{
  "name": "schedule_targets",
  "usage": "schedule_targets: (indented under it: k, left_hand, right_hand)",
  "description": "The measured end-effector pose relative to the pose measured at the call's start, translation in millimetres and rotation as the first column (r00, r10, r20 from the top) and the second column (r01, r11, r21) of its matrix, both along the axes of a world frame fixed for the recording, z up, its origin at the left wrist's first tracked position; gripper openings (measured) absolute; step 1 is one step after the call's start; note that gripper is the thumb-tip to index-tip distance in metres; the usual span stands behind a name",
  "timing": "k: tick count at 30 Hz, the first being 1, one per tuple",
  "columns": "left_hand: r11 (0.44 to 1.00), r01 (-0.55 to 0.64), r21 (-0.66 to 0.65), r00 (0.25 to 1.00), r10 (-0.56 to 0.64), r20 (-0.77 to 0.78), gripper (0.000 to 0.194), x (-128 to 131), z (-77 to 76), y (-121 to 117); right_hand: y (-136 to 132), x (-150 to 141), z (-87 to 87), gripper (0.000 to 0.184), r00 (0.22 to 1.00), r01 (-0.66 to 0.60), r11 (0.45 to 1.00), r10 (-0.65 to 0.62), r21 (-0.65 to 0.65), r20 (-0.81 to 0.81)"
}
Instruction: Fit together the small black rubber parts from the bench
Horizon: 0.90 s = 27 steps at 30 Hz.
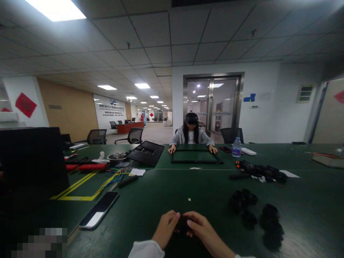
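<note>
At the near edge of the green table, my left hand (166,226) and my right hand (202,226) face each other with curled fingers. Between them is a small dark object (183,223); its kind is lost in the shadow against the dark tabletop. Both hands appear closed around it, thumbs uppermost. To the right of my hands lie several black rounded lumps (243,202), too dark to name. A tiny pale scrap (189,199) rests just beyond my fingers.
Across the table (161,186), a person (191,132) in a headset holds a black rectangular frame (197,162). A phone (100,210), coloured wires (113,179) and a black laptop-like panel (146,152) lie left. A water bottle (236,147) and black parts (259,171) are right.
</note>
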<state>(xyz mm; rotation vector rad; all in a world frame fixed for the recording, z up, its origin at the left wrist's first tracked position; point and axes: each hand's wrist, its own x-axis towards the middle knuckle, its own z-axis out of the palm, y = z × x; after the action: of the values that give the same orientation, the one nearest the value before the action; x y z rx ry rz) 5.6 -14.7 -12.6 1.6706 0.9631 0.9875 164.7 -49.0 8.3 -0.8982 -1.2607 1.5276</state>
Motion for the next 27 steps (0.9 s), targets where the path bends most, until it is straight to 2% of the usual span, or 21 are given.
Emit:
schedule_targets:
  k: [6, 9, 12, 19, 23, 27]
  left_hand:
    - [0.999, 0.052, 0.009, 0.993, -0.052, 0.102, 0.035, -3.6, -0.7, 0.7]
    - [0.994, 0.097, 0.054, 0.987, -0.103, 0.124, 0.048, -6.4, -3.3, 1.9]
    - [0.990, 0.126, 0.058, 0.987, -0.131, 0.095, 0.046, -7.7, -5.2, 3.5]
    - [0.998, 0.064, -0.001, 0.996, -0.064, 0.062, 0.032, -3.6, -3.7, 3.7]
    - [0.999, -0.013, -0.029, 1.000, 0.012, -0.028, 0.040, -0.5, -4.1, 3.4]
    - [0.997, -0.040, -0.064, 0.994, 0.033, -0.099, 0.048, 2.1, -3.8, 1.5]
  right_hand:
    - [6.2, 0.1, -7.1, 0.026, 0.979, 0.083, 0.990, -0.102, -0.112, -0.177]
    - [6.0, 0.3, -6.7, 0.026, 0.975, 0.088, 0.988, -0.111, -0.128, -0.193]
    - [4.1, 0.1, -3.5, 0.026, 0.979, 0.088, 0.988, -0.110, -0.127, -0.174]
    - [1.2, 0.2, -0.9, 0.029, 0.992, 0.079, 0.995, -0.085, -0.063, -0.095]
    - [0.6, 1.1, -0.9, 0.031, 0.998, 0.051, 0.998, -0.052, -0.028, -0.024]
    - [2.5, 0.5, -4.1, 0.029, 0.999, 0.027, 0.999, -0.028, -0.021, -0.036]
